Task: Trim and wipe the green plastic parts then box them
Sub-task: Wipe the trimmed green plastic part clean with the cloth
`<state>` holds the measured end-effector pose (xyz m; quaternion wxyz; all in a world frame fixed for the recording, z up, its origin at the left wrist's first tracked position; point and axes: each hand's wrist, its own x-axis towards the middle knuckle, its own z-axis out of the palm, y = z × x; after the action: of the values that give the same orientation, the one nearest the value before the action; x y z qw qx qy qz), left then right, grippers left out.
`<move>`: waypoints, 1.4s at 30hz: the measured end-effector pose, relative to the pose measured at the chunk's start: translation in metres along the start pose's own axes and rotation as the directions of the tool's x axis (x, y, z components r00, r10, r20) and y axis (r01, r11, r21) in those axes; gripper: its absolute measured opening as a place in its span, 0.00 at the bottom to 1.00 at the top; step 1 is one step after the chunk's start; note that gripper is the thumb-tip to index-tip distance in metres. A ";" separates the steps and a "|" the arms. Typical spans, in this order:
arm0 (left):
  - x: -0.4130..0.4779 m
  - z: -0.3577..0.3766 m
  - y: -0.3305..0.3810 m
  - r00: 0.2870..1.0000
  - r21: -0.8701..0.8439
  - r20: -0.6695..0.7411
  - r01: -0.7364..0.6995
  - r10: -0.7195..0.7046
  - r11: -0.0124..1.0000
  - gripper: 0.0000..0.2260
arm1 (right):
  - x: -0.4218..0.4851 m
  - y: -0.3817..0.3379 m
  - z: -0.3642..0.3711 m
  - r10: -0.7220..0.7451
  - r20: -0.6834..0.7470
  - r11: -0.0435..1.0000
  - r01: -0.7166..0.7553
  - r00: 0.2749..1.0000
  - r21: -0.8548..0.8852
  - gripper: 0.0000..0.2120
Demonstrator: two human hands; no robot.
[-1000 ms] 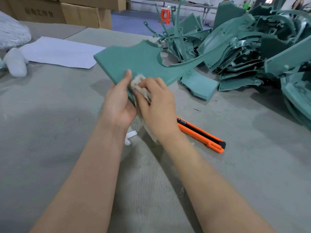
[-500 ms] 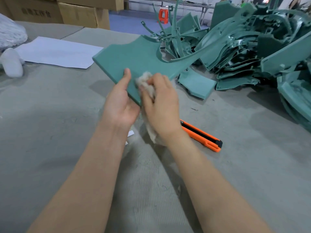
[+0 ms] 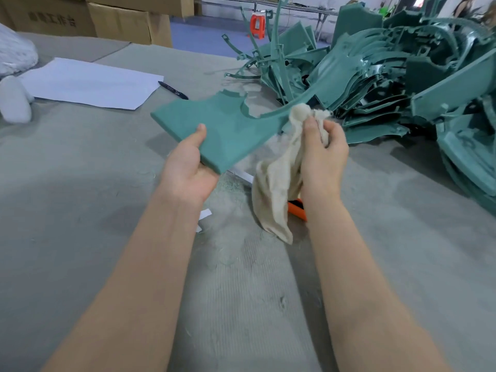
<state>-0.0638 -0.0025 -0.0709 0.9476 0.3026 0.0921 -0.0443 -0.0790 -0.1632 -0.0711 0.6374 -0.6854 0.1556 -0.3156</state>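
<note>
Gripping green plastic part (image 3: 222,130) by its near corner with left hand (image 3: 188,167): thumb on top face, fingers hidden underneath. Holding it up off grey table (image 3: 80,197), flat panel to the left, thin curved arm reaching right. Pinching bunched beige rag (image 3: 273,189) in right hand (image 3: 322,154), fingers curled round it, pressing wad against that curved arm, leaving loose tail hanging towards table. Noting orange utility knife (image 3: 296,208) on table behind rag and right wrist, mostly hidden. Also noting big pile of green parts (image 3: 402,84) far right, white paper sheet (image 3: 88,84) with black pen (image 3: 173,90) just beside it far left, cardboard boxes (image 3: 128,22) behind.
</note>
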 end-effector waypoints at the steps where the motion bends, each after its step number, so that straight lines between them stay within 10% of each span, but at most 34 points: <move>1: 0.000 0.001 -0.001 1.000 -0.028 0.003 -0.007 0.007 1.000 0.08 | -0.005 -0.003 0.005 0.053 0.086 0.997 -0.059 0.995 0.057 0.07; 6: 0.000 0.004 -0.003 0.999 -0.122 0.049 -0.015 0.021 0.992 0.10 | -0.031 -0.003 0.030 0.178 0.458 0.976 -0.216 0.871 0.032 0.08; 12: -0.005 0.009 -0.007 0.993 -0.047 0.107 0.049 -0.043 0.998 0.08 | -0.036 -0.005 0.037 0.005 0.273 0.993 -0.037 0.962 0.114 0.09; 24: -0.017 0.007 -0.016 0.967 0.302 0.179 0.119 -0.179 0.946 0.09 | 0.034 0.011 -0.018 0.182 -0.170 0.944 -0.124 0.969 0.305 0.09; 31: -0.016 -0.008 0.019 0.857 0.390 0.296 0.296 -0.423 0.872 0.23 | 0.038 0.005 -0.032 0.230 -0.086 0.938 -0.197 0.969 0.284 0.15; 35: -0.020 -0.004 0.007 0.825 0.621 0.217 0.295 -0.521 0.726 0.16 | 0.030 -0.002 -0.030 0.156 -0.015 0.968 -0.150 0.988 0.203 0.15; 42: -0.018 0.000 0.001 0.942 0.779 0.150 0.074 -0.299 0.623 0.07 | 0.016 -0.004 -0.021 0.176 0.247 0.984 -0.178 0.953 -0.016 0.07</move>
<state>-0.0812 -0.0017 -0.0665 0.7244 0.6532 -0.0319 -0.2180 -0.0807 -0.1888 -0.0636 0.6796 -0.7009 0.1347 -0.1698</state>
